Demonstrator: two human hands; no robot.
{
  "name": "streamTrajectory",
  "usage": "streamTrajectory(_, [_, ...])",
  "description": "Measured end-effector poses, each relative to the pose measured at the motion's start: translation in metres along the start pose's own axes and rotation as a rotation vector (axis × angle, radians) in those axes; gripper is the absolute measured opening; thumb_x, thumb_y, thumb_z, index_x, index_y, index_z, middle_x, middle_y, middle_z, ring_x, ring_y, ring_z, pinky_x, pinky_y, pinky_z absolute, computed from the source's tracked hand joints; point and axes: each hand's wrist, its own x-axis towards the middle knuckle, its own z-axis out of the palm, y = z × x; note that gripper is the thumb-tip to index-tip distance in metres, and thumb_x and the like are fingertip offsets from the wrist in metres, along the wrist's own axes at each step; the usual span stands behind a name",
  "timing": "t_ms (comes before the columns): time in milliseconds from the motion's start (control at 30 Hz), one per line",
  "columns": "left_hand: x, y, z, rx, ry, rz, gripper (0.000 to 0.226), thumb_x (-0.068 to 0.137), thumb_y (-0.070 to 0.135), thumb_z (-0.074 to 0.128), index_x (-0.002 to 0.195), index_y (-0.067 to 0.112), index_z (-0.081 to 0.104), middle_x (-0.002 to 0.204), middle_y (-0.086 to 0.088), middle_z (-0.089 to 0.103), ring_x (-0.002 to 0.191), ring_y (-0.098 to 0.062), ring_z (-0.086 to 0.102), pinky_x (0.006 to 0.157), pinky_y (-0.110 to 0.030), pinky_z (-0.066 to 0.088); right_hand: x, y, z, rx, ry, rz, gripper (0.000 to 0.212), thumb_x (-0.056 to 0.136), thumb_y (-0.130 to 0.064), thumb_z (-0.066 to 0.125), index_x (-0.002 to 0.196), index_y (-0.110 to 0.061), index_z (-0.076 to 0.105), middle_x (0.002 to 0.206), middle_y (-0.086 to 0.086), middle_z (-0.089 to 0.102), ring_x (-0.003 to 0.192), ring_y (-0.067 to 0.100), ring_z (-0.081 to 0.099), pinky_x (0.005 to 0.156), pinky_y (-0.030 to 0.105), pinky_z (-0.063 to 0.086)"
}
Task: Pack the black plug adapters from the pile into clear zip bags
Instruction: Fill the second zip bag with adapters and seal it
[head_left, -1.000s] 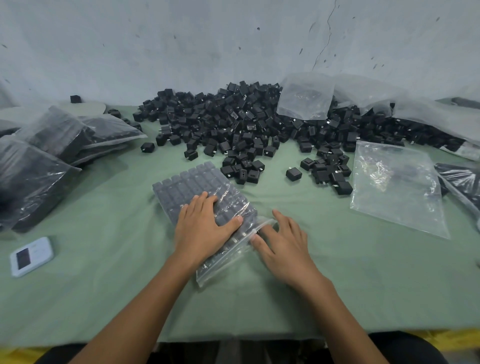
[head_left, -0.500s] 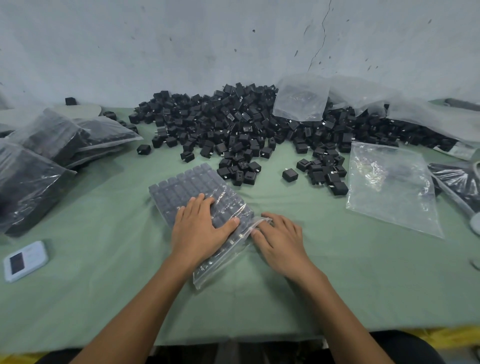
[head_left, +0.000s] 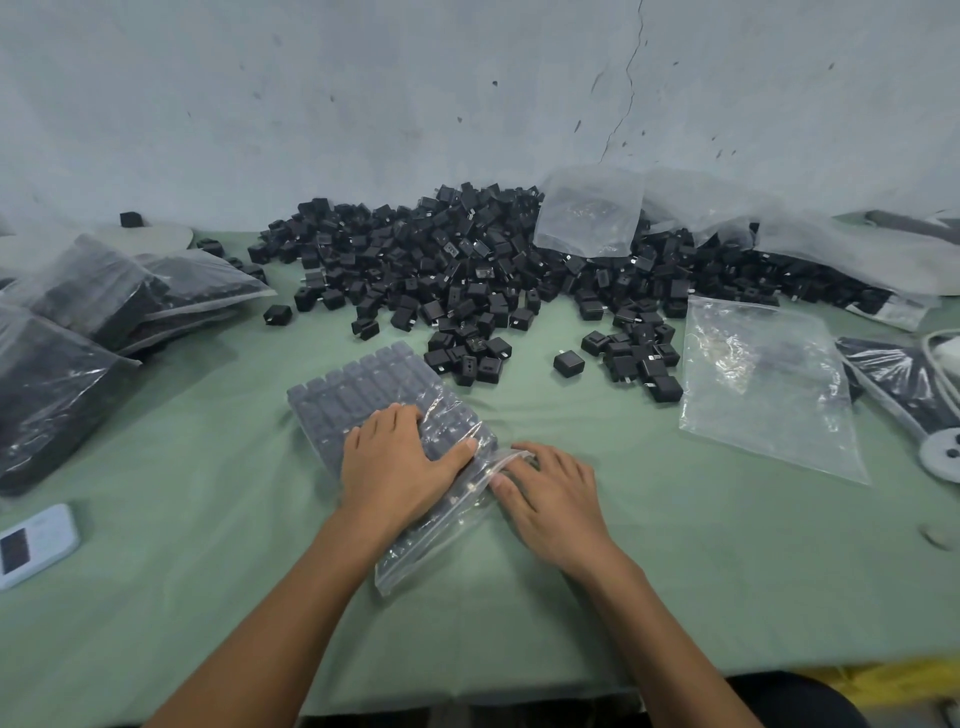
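Grip, left hand (head_left: 395, 467): fingers spread flat on filled zip bag (head_left: 363, 389); right hand (head_left: 556, 499): fingers pressing flat on its mouth (green surface (head_left: 208, 597) beneath). Beyond: adapter pile (head_left: 467, 270).

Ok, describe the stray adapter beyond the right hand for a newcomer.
From the big adapter pile by the wall, come toward the right hand. Two small clusters sit on the green cloth; this adapter lies alone between them, touching neither.

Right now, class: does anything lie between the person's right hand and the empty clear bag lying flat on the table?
Nothing visible does. The right hand presses the mouth of the filled bag; only bare green cloth lies between it and the empty clear bag to its right.
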Motion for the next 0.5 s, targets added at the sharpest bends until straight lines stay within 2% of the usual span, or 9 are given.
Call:
streamTrajectory(100, [-0.003, 0.002, 0.007, 0.033, 0.024, -0.017, 0.082, 0.075, 0.093, 0.032, 0.121, 0.027, 0.048, 0.127, 0.005, 0.052, 0.123, -0.020, 0.045, 0.111, -0.042, 0.031, -0.001, 0.000, 0.000, 0.001, -0.007, -0.003, 0.058, 0.091, -0.066, 0.011, 0.126, -0.045, 0.052, 0.144, -0.014, 0.045, 0.135, 0.011, 0.032, 0.104, 0.031, 0.018])
streamTrajectory(200, [-0.003, 0.000, 0.011, 0.044, 0.020, -0.025, 0.088, 0.075, 0.095, 0.027, 0.129, 0.027, 0.045, 0.136, 0.004, 0.047, 0.131, -0.020, 0.040, 0.114, -0.044, 0.028, -0.001, 0.001, 0.000, 0.009, 0.000, -0.015, 0.056, 0.092, -0.064, 0.013, 0.125, -0.044, 0.053, 0.144, -0.013, 0.045, 0.135, 0.012, 0.033, 0.104, 0.031, 0.019])
streamTrajectory(300, [-0.003, -0.001, 0.012, 0.051, 0.036, -0.024, 0.093, 0.074, 0.096, 0.026, 0.134, 0.027, 0.043, 0.143, 0.004, 0.044, 0.136, -0.020, 0.036, 0.116, -0.044, 0.026, -0.001, 0.001, -0.001, 0.035, -0.021, -0.021, 0.044, 0.098, -0.060, 0.027, 0.125, -0.043, 0.057, 0.148, -0.011, 0.043, 0.138, 0.012, 0.031, 0.108, 0.032, 0.018])
streamTrajectory(400, [-0.002, -0.001, 0.012, 0.044, 0.037, -0.033, 0.097, 0.073, 0.096, 0.027, 0.139, 0.026, 0.041, 0.148, 0.003, 0.040, 0.140, -0.020, 0.032, 0.118, -0.045, 0.023, -0.003, 0.007, -0.011, 0.278, -0.022, -0.008, 0.026, 0.098, -0.049, 0.049, 0.115, -0.040, 0.068, 0.147, -0.008, 0.043, 0.142, 0.010, 0.028, 0.112, 0.030, 0.020])
streamTrajectory(467, [-0.001, -0.001, 0.013, 0.051, 0.019, -0.043, 0.101, 0.071, 0.097, 0.025, 0.141, 0.026, 0.039, 0.152, 0.002, 0.038, 0.143, -0.020, 0.030, 0.119, -0.046, 0.021, -0.003, 0.014, -0.022, 0.487, 0.042, 0.021, 0.019, 0.096, -0.039, 0.057, 0.104, -0.035, 0.074, 0.135, -0.012, 0.052, 0.133, 0.005, 0.040, 0.108, 0.025, 0.032])
streamTrajectory(500, [0.000, -0.001, 0.014, 0.055, 0.014, -0.047, 0.103, 0.070, 0.098, 0.024, 0.142, 0.026, 0.038, 0.154, 0.001, 0.037, 0.144, -0.020, 0.029, 0.120, -0.047, 0.021, -0.001, 0.018, -0.029, 0.544, 0.104, 0.043, 0.018, 0.096, -0.035, 0.059, 0.100, -0.032, 0.076, 0.125, -0.014, 0.058, 0.123, 0.003, 0.049, 0.100, 0.021, 0.040])
